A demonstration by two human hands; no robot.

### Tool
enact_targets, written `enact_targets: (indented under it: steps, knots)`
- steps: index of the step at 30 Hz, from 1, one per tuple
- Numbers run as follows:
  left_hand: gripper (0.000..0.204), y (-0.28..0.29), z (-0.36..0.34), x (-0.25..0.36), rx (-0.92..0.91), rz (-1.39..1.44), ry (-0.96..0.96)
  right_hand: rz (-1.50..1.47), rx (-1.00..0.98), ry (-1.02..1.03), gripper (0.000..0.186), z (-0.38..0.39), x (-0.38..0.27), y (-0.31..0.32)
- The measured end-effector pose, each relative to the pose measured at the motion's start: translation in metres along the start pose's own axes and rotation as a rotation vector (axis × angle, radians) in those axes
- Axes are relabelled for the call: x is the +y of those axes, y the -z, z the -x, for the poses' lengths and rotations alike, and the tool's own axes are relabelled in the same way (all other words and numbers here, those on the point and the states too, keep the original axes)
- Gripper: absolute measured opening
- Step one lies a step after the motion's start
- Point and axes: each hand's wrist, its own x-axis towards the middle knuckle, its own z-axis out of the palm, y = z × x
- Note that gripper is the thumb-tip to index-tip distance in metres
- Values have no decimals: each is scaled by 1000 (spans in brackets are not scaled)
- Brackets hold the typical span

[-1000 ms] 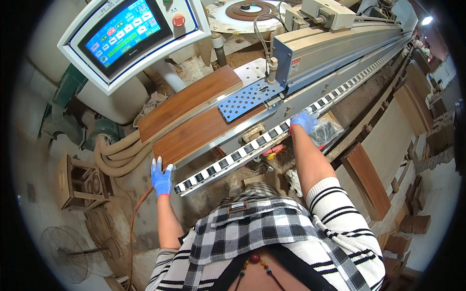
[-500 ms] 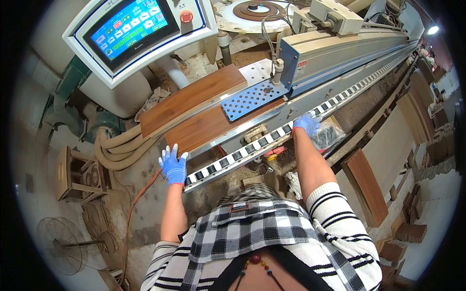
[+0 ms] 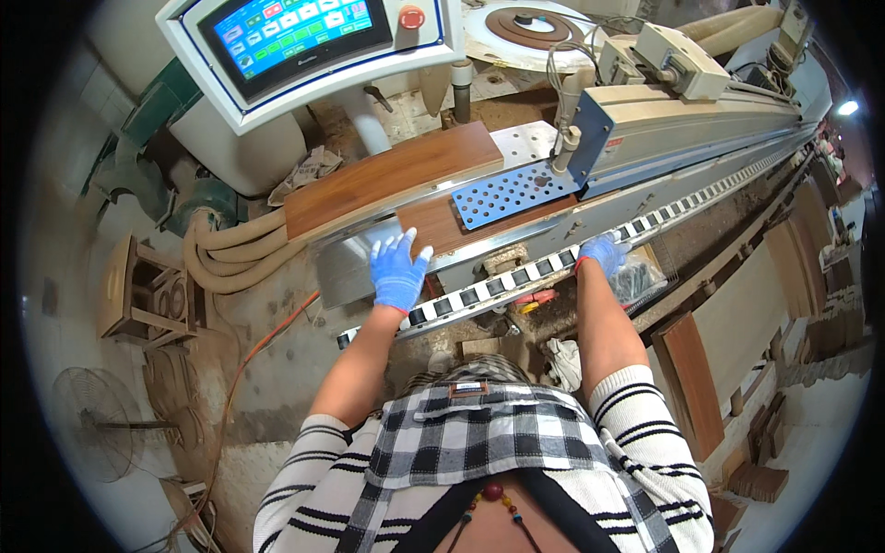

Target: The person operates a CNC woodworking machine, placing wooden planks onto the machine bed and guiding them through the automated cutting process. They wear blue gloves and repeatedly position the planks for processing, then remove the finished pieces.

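Both of my hands wear blue gloves with pale fingertips. My left hand (image 3: 398, 271) is open, fingers spread, at the left end of a brown wood-grain board (image 3: 426, 225). Its fingertips touch or nearly touch that end. The board lies flat on the metal bed of an edge banding machine (image 3: 682, 124), its right part hidden beneath a blue perforated plate (image 3: 512, 196). Farther right, my right hand (image 3: 602, 253) rests over the roller rail (image 3: 496, 286), fingers apart and no held thing visible.
A second brown board (image 3: 387, 180) lies behind the first. Above stands a control panel (image 3: 304, 46) with a screen and a red button (image 3: 411, 17). Beige hoses (image 3: 235, 258) and a fan (image 3: 92, 424) are at left; stacked boards (image 3: 691, 382) lean at right.
The near board has slid right, farther under the blue plate, baring the bed's left end. My left hand has followed it rightward. My right hand stays on the rail. The view has shifted slightly.
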Motion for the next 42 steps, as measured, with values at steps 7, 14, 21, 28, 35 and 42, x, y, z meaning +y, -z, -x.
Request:
enact_targets:
  steps: [7,14,21,28,35,42]
  knots:
    - [75,43,-93,-41,-21,-381,-45,5,-6,17,57,12,-6,7]
    - [84,39,-102,-62,-221,-390,-25,57,-5,11,55,19,-10,12]
    - [65,7,-76,-75,26,-491,-126,79,-27,26,57,1,0,1]
    - [44,23,-71,-77,27,-504,-224,18,-36,-59,51,8,-7,9]
    - [42,56,-67,-73,-121,-368,-210,74,0,-12,52,8,-5,3]
    - [38,74,-79,-65,-131,-372,-211,44,62,-7,51,1,2,-3]
